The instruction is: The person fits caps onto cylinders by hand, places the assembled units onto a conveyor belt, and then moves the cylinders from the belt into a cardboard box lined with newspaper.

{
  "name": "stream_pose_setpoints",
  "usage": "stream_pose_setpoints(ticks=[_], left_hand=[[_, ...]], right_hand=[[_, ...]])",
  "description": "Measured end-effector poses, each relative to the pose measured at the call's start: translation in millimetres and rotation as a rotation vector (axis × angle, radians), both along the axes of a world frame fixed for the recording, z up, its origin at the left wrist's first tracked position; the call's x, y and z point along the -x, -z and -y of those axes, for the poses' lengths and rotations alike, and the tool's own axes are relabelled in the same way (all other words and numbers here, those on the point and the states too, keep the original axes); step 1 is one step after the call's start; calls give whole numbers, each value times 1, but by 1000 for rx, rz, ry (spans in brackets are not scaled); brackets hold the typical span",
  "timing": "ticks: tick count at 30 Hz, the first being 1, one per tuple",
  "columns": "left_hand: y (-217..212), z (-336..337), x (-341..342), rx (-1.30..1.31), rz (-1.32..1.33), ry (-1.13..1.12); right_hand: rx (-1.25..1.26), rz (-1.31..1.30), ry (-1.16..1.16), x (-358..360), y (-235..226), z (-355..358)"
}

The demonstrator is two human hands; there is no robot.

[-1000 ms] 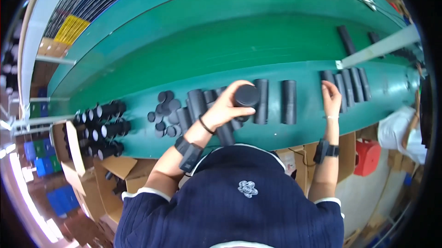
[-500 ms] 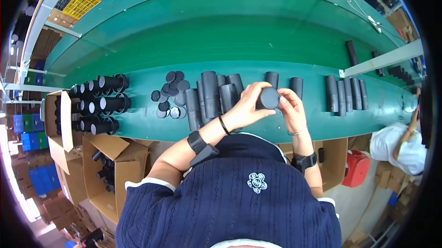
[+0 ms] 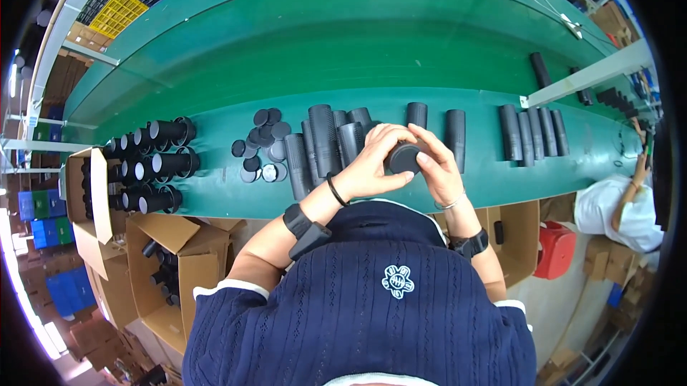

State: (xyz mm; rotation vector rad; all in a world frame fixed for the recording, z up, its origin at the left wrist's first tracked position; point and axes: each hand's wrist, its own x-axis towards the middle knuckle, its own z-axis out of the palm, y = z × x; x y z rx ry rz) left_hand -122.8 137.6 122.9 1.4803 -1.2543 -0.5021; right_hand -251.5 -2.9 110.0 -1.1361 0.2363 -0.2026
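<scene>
Both hands meet around a black capped tube [image 3: 403, 160] just in front of my body, its round flat end facing up. My left hand [image 3: 371, 168] is wrapped round its left side, thumb along the near edge. From the right, my right hand [image 3: 441, 175] presses its thumb on the cap's rim, with its fingers curled over the far side. The tube's length below the cap is hidden by the hands. Beside my left hand lie several ribbed black tubes [image 3: 324, 135]. Farther left is a loose pile of round black caps [image 3: 280, 130].
At the left, capped black tubes [image 3: 169, 164] lie in rows. Two black tubes [image 3: 455, 139] lie beyond my right hand, and more tubes [image 3: 526, 137] lie farther right. Open cardboard boxes [image 3: 187, 271] stand below the green table [image 3: 236, 107]. Another person's arm [image 3: 624, 193] is at far right.
Both hands and the tube have shifted slightly left. The right fingers have moved up over the cap's far side, and its thumb now presses the rim. The view has tilted a little.
</scene>
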Motion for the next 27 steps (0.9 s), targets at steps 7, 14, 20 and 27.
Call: stream_pose_setpoints(ticks=[7,14,20,27], left_hand=[[-17,3,5,118,184,7],[-11,-3,-16,248,-688,35],[47,-15,-60,257,-1312,-313],[32,-28,-54,383,-1265,-211]], right_hand=[[-61,285,4,-4,-11,0],[818,173,-235,-15,-11,29],[940,5,-62,-36,0,22],[1288,82,76,-70,5,33]])
